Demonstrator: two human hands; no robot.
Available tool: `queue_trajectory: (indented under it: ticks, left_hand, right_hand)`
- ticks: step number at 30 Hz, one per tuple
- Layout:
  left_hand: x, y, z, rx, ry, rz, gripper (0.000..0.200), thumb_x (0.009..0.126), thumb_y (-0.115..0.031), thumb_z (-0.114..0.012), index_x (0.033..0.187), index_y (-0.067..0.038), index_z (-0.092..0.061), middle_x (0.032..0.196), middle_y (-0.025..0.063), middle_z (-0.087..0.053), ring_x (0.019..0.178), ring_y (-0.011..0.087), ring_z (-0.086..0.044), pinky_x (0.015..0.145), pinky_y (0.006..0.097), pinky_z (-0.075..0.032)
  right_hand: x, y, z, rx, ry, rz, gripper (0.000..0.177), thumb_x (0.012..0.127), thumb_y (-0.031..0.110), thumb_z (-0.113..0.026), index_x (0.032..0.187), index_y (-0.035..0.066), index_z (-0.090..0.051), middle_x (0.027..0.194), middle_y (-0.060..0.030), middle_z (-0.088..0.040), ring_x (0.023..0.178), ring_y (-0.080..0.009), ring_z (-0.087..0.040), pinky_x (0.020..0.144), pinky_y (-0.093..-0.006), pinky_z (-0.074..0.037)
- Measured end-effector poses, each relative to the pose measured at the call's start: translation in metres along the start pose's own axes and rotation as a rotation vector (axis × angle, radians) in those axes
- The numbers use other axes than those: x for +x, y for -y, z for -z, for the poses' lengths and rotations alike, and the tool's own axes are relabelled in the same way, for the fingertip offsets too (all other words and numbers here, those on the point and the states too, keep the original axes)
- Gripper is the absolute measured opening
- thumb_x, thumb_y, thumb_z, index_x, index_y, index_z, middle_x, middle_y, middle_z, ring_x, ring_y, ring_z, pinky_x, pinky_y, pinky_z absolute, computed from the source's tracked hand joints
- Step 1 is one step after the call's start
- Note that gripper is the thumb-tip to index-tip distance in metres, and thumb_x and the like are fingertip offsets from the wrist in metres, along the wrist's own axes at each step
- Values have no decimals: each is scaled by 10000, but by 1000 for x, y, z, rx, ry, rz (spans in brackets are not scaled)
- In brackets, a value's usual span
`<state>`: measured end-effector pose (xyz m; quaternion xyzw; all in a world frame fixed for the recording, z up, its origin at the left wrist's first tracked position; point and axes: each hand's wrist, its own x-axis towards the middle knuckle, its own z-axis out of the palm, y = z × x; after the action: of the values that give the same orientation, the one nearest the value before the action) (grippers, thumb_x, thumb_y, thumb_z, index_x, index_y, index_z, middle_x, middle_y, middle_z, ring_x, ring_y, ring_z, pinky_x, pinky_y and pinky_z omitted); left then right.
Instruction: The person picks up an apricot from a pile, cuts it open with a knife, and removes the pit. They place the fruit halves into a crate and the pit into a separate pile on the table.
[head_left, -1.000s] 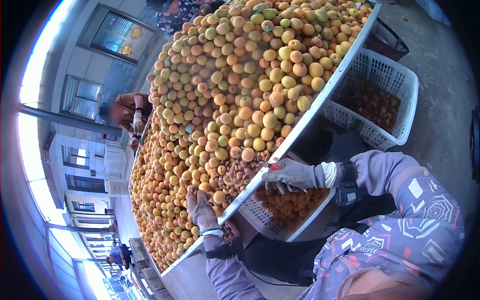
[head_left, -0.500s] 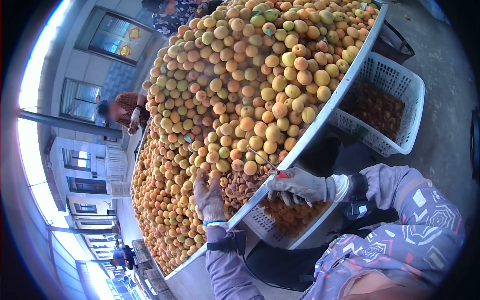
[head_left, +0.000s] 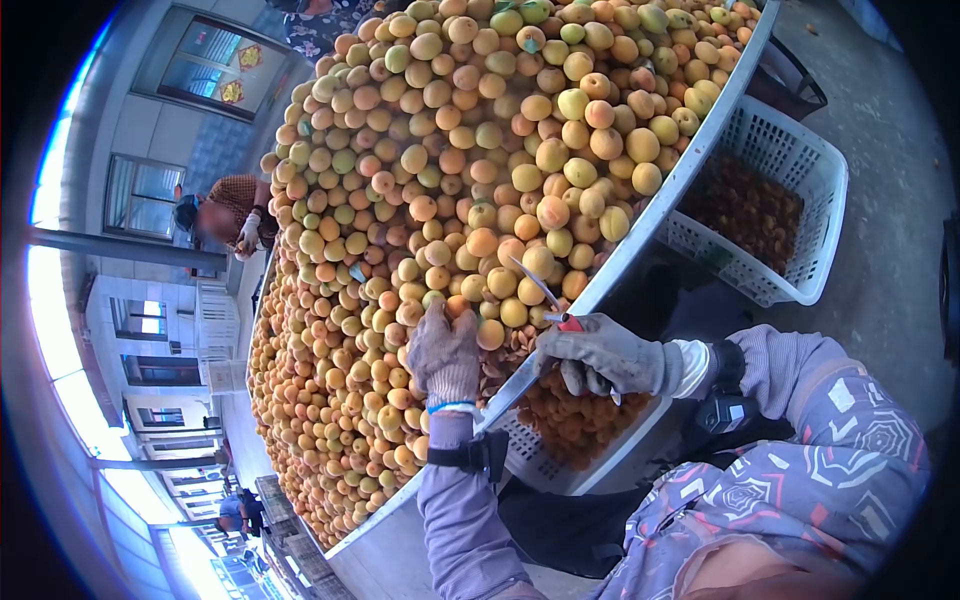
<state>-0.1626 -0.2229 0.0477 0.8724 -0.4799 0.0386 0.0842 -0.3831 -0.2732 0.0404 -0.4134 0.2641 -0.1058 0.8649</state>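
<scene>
Person sits at the edge of a long table heaped with apricots [head_left: 480,150], yellow-orange, some greenish. Both hands in grey work gloves, patterned purple sleeves.

Left hand [head_left: 447,355] lies on the pile near the table's edge, back of the hand to the camera, fingers close together and bent over the fruit. Its fingertips touch an orange apricot [head_left: 458,305]; cannot tell if it actually grips it.

Right hand [head_left: 600,355] is closed in a fist around a small knife [head_left: 548,295] with a red handle, the thin blade pointing up-left over the fruit at the edge. The hand hovers just past the metal table rim [head_left: 650,215], above the near basket [head_left: 545,465].

The near basket is white plastic and sits under the rim, holding orange cut fruit [head_left: 575,420]. A patch of brownish pieces [head_left: 505,350] lies on the table between the two hands.

The far basket [head_left: 800,160], white mesh, is on the ground to the right, with darker brown contents.

A co-worker [head_left: 230,210] in a brown patterned top stands at the far left side of the table, with buildings behind.
</scene>
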Motion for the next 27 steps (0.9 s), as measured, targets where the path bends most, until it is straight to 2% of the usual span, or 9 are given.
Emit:
queue_trajectory:
  ticks: [7,9,12,15,18,20,22,25,27]
  left_hand:
    - [13,-16,-8,204,35,22,407,743,-308,-602,1087,-92,-564,967,146,-605,945,336,-552,804,442,-434]
    - [14,-10,-14,212,2,3,417,744,-308,-606,1101,-97,-565,983,147,-599,948,335,-552,812,442,-433]
    - [15,-6,-13,152,-5,35,449,735,-321,-627,1117,-93,-568,1004,157,-593,958,332,-553,827,433,-434]
    - [10,0,-8,-493,-28,265,441,747,-244,-678,1123,-45,-562,966,122,-590,932,239,-564,826,336,-447]
    - [-3,8,5,-804,-160,115,383,785,-150,-651,1131,-20,-553,947,78,-575,896,181,-557,794,309,-459]
    - [-19,4,15,-974,-198,50,338,831,-88,-599,1153,-19,-528,971,54,-553,860,143,-555,747,283,-481]
    - [-43,-9,35,-1392,-95,110,346,854,-53,-569,1191,-30,-495,1010,55,-539,828,125,-560,715,251,-495]
    - [-83,-6,37,-1524,60,283,406,861,-40,-562,1249,-42,-442,1021,65,-540,823,143,-574,736,268,-521]
    - [-107,2,26,-1703,185,296,416,858,-14,-543,1258,-41,-435,1041,75,-544,878,169,-586,792,277,-513]
  right_hand:
    - [10,-17,-1,4,18,64,301,894,338,-511,824,79,-647,533,-13,-522,370,-44,-426,345,-157,-322]
    - [6,-12,2,-131,66,-25,405,900,417,-466,945,53,-639,671,-36,-554,563,-127,-505,508,-250,-415]
    - [7,-11,3,-149,61,-24,399,900,409,-470,936,49,-638,671,-43,-557,561,-125,-506,506,-244,-414]
    - [5,-11,4,-154,50,29,383,902,391,-472,920,47,-640,674,-44,-564,575,-124,-516,511,-235,-419]
    - [5,-13,-3,-44,63,66,306,906,338,-505,864,58,-623,537,-5,-528,379,-51,-432,357,-160,-325]
    - [3,-10,-8,-34,98,20,308,907,343,-508,878,58,-621,543,-4,-529,383,-53,-430,361,-162,-325]
    - [2,-11,-11,-25,134,-37,311,908,348,-511,891,57,-619,548,-3,-530,387,-54,-429,365,-163,-325]
    - [10,-33,-15,113,290,-101,301,912,350,-519,909,65,-615,565,-2,-538,430,-53,-455,400,-169,-352]
    - [17,-57,-21,-91,356,370,299,918,347,-515,898,66,-617,570,0,-536,468,-52,-472,434,-179,-371]
